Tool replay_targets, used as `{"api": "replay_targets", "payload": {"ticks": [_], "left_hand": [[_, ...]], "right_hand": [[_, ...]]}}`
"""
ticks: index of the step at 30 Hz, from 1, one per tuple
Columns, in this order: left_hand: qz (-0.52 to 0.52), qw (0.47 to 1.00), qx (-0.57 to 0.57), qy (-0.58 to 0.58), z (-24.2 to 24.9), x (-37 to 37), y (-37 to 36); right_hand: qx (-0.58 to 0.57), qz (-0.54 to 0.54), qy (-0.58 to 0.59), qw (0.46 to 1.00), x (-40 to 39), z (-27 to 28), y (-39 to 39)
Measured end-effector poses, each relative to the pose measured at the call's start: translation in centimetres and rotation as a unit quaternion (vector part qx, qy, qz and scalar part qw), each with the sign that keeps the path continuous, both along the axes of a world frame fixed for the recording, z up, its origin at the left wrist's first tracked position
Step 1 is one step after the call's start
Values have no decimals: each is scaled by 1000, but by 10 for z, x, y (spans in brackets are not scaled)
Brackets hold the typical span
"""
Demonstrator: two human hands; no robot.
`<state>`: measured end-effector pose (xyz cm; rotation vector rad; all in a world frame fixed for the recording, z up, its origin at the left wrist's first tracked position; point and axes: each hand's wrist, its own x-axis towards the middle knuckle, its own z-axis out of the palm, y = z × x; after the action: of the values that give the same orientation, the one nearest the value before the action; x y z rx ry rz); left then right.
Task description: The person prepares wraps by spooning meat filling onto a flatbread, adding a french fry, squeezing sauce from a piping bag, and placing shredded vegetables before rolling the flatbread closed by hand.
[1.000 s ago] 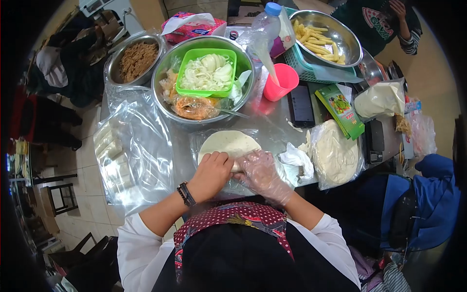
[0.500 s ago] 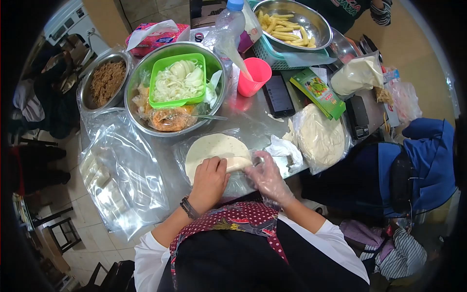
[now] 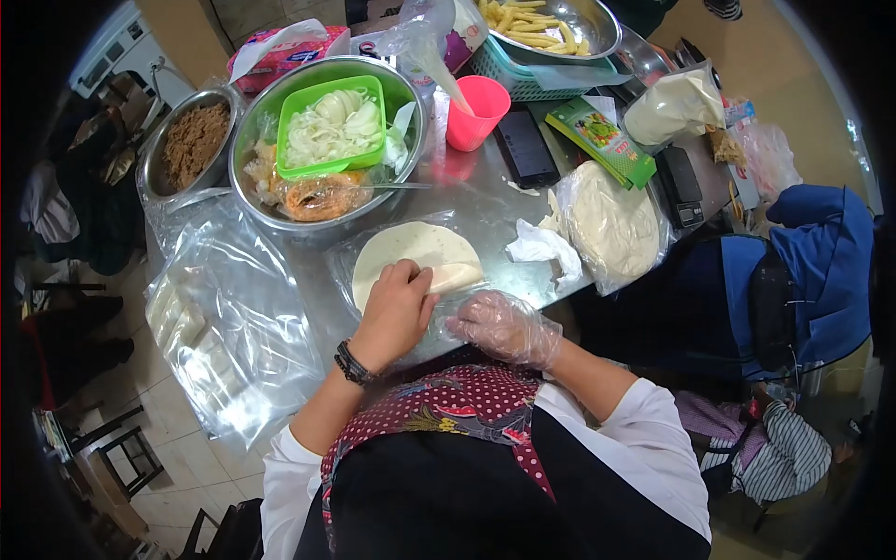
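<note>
A pale round tortilla [image 3: 415,250] lies on clear plastic on the metal table [image 3: 485,196], its near edge rolled up into a thick fold. My bare left hand [image 3: 397,313], a dark bracelet on the wrist, presses down on that rolled edge. My right hand [image 3: 499,325], in a clear plastic glove, hovers just right of the roll near the table's front edge, fingers loosely curled and holding nothing.
Behind the tortilla stands a large steel bowl [image 3: 257,126] holding a green tub of sliced onion [image 3: 331,126]. A bowl of brown shredded filling [image 3: 191,140] is at the left, a pink cup [image 3: 478,112], phone [image 3: 525,147], bagged tortilla stack [image 3: 611,224] and fries [image 3: 537,19] at the right.
My right hand has come off the rolled edge and drawn back toward me. My left hand stays on the roll. The view has shifted, so the table sits higher in the frame.
</note>
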<state>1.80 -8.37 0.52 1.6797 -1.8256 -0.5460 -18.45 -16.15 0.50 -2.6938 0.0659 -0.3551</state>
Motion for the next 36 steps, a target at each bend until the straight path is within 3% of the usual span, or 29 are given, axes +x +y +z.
{"api": "replay_targets", "payload": {"ticks": [4, 6, 7, 8, 10, 13, 17, 20, 22, 23, 24, 25, 26, 28, 32, 34, 36], "left_hand": [[-23, 999, 2, 38, -4, 6, -1], [-20, 998, -2, 52, -1, 8, 0], [-18, 997, -9, 70, 2, 9, 1], [-12, 998, -11, 67, 7, 8, 6], [32, 990, -130, -54, 35, 2, 23], [5, 991, -71, -113, 25, -14, 52], [22, 978, -108, -177, -9, -15, 71], [7, 984, -41, -176, -2, -15, 79], [-85, 990, 111, -27, 8, -6, 77], [-86, 990, 110, -28, 14, -5, 74], [-47, 998, 49, 0, 21, -6, 67], [-9, 1000, -11, 28, 26, -8, 60], [-11, 1000, -12, 26, 25, -10, 47], [37, 991, -131, -13, 18, -16, 22], [30, 990, -134, 6, -1, -23, 2], [30, 990, -135, -10, -5, -24, 2], [21, 994, -102, -27, -8, -23, 2]], "right_hand": [[-8, -9, 18, 1000, 9, -13, 0], [116, -86, -28, 989, 15, -20, -1], [7, -78, -52, 996, 15, -14, -1], [5, -73, -56, 996, 14, -14, -2], [7, -79, -15, 997, 10, -14, 0], [2, -84, 56, 995, 11, 4, 11], [-4, -65, 3, 998, 15, 17, 23], [-4, -34, 50, 998, 1, 20, 31], [151, -118, 83, 978, -3, 38, 32], [150, -119, 81, 978, -3, 36, 31], [436, -269, -1, 859, -2, 31, 28], [668, -384, -84, 631, -1, 29, 26], [668, -384, -87, 632, 1, 32, 25], [672, -413, -77, 610, 7, 40, 21], [688, -427, -4, 587, 12, 11, 4], [671, -442, 1, 596, 19, 15, -1], [617, -445, 48, 648, 22, 8, -7]]}}
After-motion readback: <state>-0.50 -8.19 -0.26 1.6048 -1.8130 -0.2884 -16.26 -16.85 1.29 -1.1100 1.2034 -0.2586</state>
